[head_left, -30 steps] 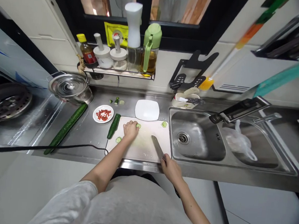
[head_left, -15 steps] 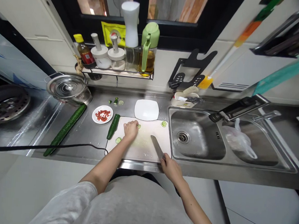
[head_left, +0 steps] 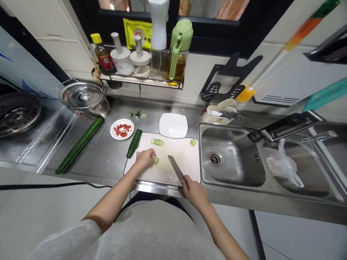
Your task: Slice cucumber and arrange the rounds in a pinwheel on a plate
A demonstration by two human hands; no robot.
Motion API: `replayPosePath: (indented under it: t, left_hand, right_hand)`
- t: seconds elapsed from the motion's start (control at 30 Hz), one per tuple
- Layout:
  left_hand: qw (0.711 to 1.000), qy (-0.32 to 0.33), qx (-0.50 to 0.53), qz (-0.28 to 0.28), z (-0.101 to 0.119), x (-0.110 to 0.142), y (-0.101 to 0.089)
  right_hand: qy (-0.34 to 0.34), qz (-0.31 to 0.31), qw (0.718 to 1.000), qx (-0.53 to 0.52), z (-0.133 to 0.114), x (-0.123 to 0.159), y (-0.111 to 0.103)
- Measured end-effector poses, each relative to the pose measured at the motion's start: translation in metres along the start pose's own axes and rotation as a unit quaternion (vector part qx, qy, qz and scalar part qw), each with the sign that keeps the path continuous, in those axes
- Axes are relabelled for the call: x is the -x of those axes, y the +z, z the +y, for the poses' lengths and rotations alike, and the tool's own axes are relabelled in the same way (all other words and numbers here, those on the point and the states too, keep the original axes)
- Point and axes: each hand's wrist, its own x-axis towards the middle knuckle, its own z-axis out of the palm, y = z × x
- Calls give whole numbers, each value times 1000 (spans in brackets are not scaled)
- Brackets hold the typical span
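My left hand (head_left: 145,157) is over the left half of the white cutting board (head_left: 176,174), its fingers curled and pinched at a cucumber slice (head_left: 156,160). Part of that slice may be hidden behind the fingertips. In my right hand (head_left: 194,191) is a kitchen knife (head_left: 175,167), gripped by the handle, its blade slanting up and left low over the board. A fanned row of cucumber slices (head_left: 157,142) lies near the board's far edge. More slices (head_left: 193,142) rest at its far right corner. Along the board's left edge lies a cut cucumber piece (head_left: 134,143).
Beyond the board stands a white plate (head_left: 173,125). Left of it are cucumber ends (head_left: 138,114), a small plate of chopped red pieces (head_left: 122,129), a whole cucumber (head_left: 79,145) and a lidded pot (head_left: 85,99). The sink (head_left: 234,159) borders the board's right side.
My left hand has left the slices near the far edge and come toward me and left, now at another slice. The knife has shifted slightly left. The black cord has dropped lower.
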Motion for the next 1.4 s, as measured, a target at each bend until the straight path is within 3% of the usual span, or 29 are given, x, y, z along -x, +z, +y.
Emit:
replayPosePath:
  t: [0.23, 0.4, 1.4]
  left_hand:
    - [999, 0, -51, 20, -8, -4, 4]
    - [999, -1, -36, 22, -11, -3, 8]
    - [1000, 9, -15, 17, -15, -3, 5]
  right_hand:
    - [-76, -21, 995, 54, -32, -9, -5]
    - [-85, -26, 994, 67, -46, -15, -6]
    - [-98, -58, 988, 105, -59, -31, -6]
